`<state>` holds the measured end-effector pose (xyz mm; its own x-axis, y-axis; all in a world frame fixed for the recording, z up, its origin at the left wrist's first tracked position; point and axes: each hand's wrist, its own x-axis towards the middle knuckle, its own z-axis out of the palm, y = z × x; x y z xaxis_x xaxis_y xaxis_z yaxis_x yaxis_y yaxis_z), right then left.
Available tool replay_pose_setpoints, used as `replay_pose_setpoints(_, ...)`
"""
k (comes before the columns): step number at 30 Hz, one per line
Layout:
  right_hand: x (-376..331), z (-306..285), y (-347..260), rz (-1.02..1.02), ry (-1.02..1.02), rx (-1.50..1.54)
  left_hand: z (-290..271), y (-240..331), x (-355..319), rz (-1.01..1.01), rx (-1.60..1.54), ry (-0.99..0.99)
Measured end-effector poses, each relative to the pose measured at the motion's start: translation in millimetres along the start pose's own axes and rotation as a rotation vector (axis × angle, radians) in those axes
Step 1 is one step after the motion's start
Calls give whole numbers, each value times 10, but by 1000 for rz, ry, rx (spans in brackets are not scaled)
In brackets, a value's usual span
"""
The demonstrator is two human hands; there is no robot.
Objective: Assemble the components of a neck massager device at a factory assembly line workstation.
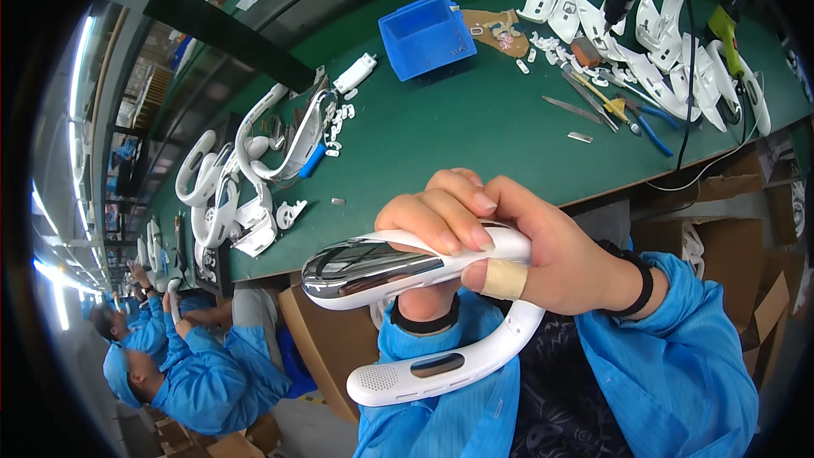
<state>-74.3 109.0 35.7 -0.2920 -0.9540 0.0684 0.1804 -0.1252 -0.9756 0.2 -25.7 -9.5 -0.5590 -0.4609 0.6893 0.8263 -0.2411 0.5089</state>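
Note:
I hold a white, U-shaped neck fan (500, 343) with a glossy chrome panel in front of my body. My left hand (424, 219) reaches up behind its upper arm, and the fingers curl over the top edge above the chrome panel. My right hand (555, 246) clasps the same arm near the bend, its thumb, wrapped in a beige bandage (505, 280), pressing on the front face. The two hands meet at the top. The lower arm of the fan, with a perforated patch and an oval opening, hangs below. Part of the left palm is hidden behind the fan.
A blue bin (426, 36) stands at the back of the green table (441, 119). White curved shells (653, 59), pliers (655, 130) and a green-and-black power tool (725, 30) lie right. More neck fans (222, 195) are piled left. Cardboard boxes (326, 348) flank me; co-workers (203, 373) sit left.

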Motion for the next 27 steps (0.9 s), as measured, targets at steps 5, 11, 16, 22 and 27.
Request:
replay_pose_setpoints(5, 15, -19, 17, 6, -22, 60, 25, 83, -12, -55, 104, 92)
replay_pose_setpoints(11, 14, -34, -38, -76, -69, 143, -70, 31, 20, 70, 6, 149)
replay_pose_setpoints(16, 32, -38, -51, -331, 66, -461, -83, 60, -17, 37, 1, 222)
replay_pose_setpoints(22, 125, 22, -174, -683, 216, -952, -82, -5, -56, 17, -36, 177)
replay_pose_setpoints(27, 204, 43, -123, -855, 251, -1104, 20, -21, -58, 17, 22, 155)
